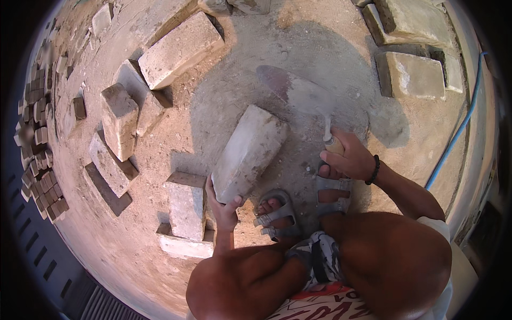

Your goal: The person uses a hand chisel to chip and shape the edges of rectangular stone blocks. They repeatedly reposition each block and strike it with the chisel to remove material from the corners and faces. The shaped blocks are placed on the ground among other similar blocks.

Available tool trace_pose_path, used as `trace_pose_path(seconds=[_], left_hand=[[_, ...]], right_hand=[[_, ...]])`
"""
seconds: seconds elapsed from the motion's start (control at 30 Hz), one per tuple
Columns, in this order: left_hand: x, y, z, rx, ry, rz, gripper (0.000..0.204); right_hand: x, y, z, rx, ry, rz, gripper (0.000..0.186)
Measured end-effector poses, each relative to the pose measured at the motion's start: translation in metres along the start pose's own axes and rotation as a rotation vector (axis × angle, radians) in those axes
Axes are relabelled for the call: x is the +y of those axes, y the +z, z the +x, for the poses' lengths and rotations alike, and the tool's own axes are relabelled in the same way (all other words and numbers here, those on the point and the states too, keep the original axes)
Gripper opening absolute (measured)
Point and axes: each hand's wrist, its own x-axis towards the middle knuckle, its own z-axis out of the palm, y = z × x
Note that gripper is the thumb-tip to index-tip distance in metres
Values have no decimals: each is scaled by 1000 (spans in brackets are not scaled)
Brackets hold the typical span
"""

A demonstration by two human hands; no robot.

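"What's in that left hand (224,210)?"

"A pale grey block (248,152), gripped at its near end, thumb on one edge and fingers along the other side. Make that block the middle of your clock, twelve straight ahead of the person; the hand is at seven."

"Is the block off the ground?"

"Can't tell from where I'm standing. It lies slantwise, far end leaning toward one."

"And the right hand (346,154)?"

"Out at three, closed around the handle of a trowel (309,96). The blade reaches over to two, its tip pointing toward ten, dark at the end and coated grey nearer the neck. There's a black beaded bracelet (375,169) on that wrist."

"Feet look close."

"They are: the left sandal (277,216) at five, the right sandal (334,194) at four, just under the right hand."

"Plenty of other blocks about."

"An upright block (186,208) at eight, near the left hand; a long block (178,50) at eleven; a cluster of blocks (413,74) at two. Past those, a blue hose (457,134) curves along at three, and small bricks (38,128) are heaped at nine."
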Motion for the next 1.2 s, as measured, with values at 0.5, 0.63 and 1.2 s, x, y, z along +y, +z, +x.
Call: trace_pose_path(seconds=[0.5,0.63,1.2], left_hand=[[75,41,4,6,1,-210,95],[75,38,2,-24,60,-103,105],[86,45,2,35,164,317,107]], right_hand=[[-16,43,-13,-21,-382,-807,38],[-15,1,24,219,-111,-773,37],[-57,36,5,-37,-388,-768,36]])
